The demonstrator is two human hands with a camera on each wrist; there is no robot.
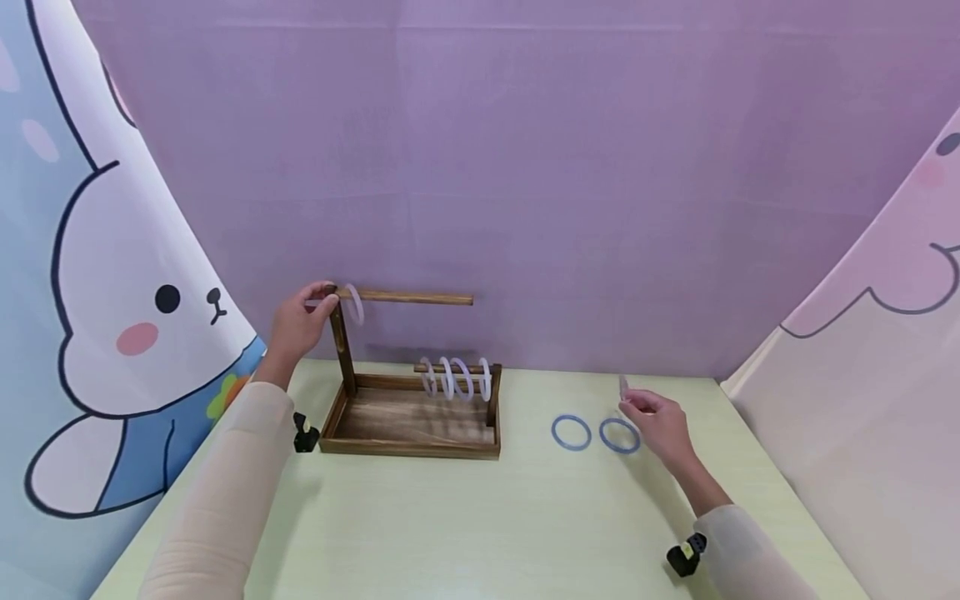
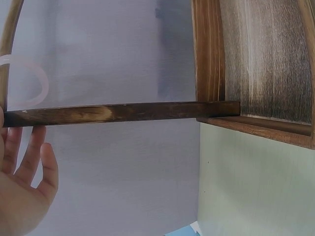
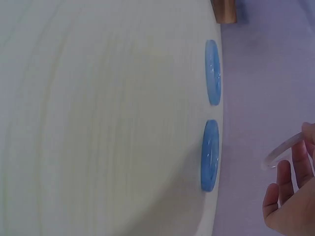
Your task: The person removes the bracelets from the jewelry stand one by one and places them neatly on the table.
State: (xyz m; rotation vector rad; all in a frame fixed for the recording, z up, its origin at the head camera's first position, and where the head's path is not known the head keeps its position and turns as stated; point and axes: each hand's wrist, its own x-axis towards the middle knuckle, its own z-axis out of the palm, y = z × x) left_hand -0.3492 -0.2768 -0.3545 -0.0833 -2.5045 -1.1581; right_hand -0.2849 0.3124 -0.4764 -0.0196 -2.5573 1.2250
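My left hand (image 1: 296, 327) grips the top of the upright post (image 2: 113, 113) of a wooden jewelry stand (image 1: 410, 449), thumb and fingers at the corner where the upper rod (image 1: 420, 297) begins. One pale bangle (image 1: 360, 309) hangs on that rod close to the hand. Several whitish and lilac bangles (image 1: 447, 379) hang on the short lower rod. Over the table at the right, my right hand (image 1: 662, 423) pinches a pale translucent bangle (image 3: 281, 150) between thumb and fingers, seen nearly edge-on. Below it lie two blue bangles, one nearer the stand (image 3: 213, 73) and one nearer the hand (image 3: 210, 157).
The stand's shallow tray has a raised rim (image 1: 330, 417) and sits on the pale table (image 1: 450, 525). A purple cloth (image 1: 562, 208) hangs behind the table. Printed cloths flank both sides, the left one showing a cartoon animal (image 1: 150, 250).
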